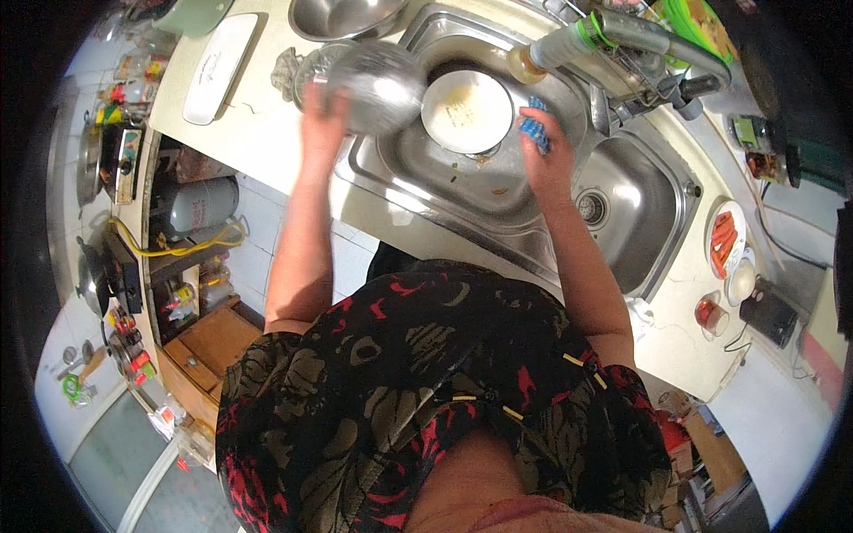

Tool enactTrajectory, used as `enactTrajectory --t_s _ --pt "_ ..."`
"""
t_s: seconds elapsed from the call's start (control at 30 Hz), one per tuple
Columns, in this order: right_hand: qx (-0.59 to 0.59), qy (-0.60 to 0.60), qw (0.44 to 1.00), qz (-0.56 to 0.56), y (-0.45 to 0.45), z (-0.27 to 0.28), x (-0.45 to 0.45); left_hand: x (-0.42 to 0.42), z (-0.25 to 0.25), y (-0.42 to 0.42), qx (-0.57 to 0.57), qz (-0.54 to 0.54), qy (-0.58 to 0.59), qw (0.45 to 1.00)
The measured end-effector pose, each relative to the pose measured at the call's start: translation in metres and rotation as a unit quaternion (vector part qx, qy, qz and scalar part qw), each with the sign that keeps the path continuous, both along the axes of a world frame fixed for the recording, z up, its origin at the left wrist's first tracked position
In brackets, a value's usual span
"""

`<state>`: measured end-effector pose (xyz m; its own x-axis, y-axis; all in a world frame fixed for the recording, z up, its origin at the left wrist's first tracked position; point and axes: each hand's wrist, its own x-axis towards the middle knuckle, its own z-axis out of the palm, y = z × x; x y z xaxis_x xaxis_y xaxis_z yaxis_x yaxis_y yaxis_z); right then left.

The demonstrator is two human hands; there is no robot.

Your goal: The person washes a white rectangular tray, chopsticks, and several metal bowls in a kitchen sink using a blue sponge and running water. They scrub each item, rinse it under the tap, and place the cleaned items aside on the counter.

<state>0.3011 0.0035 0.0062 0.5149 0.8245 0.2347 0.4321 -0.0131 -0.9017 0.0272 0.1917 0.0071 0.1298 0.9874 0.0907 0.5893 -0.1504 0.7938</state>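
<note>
My left hand [324, 130] grips the edge of a round stainless steel bowl [378, 90], blurred by motion, at the left rim of the larger sink basin [433, 176]. Under and behind it, a glass dish [310, 66] is partly hidden on the counter. My right hand [550, 163] is closed around a blue patterned cloth or sponge [535, 126] over the basin's right side. Between my hands, a white round dish [466, 110] with a yellowish residue sits in the basin. Small food scraps lie on the basin floor nearer to me.
A flexible-necked faucet [560, 50] reaches over the basin from the back right. The smaller basin [633, 200] has a drain. A white tray [220, 70], a grey rag [285, 72] and a metal basin [346, 14] stand left. Sausage-like pieces [723, 240] and a glass [712, 316] are right.
</note>
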Motion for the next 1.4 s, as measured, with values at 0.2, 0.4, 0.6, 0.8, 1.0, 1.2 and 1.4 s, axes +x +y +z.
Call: enactTrajectory --t_s 0.2,0.4,0.6,0.8,1.0,1.2,1.4 --pt "-0.070 0.125 0.989 -0.029 -0.002 -0.034 -0.002 -0.018 0.053 0.042 -0.130 0.080 -0.182 0.972" --pt "-0.077 0.265 0.961 0.002 -0.006 -0.039 -0.005 -0.032 0.026 0.061 -0.120 0.120 0.026 0.985" --pt "-0.079 0.471 0.873 -0.097 -0.010 -0.024 0.008 0.024 0.033 0.005 0.248 -0.014 0.066 0.966" --pt "-0.086 0.403 0.908 -0.075 -0.019 -0.027 0.008 0.103 -0.117 -0.062 -0.396 -0.023 -0.173 0.902" --pt "-0.129 0.426 0.892 -0.075 -0.036 -0.026 0.005 0.101 -0.247 -0.024 -0.572 0.215 -0.230 0.757" --pt "-0.159 0.418 0.889 -0.096 -0.048 -0.036 0.014 0.133 -0.221 -0.026 -0.579 0.162 -0.218 0.769" --pt "-0.170 0.465 0.861 -0.119 -0.034 -0.026 0.017 0.133 -0.204 -0.031 -0.590 0.049 -0.202 0.780"
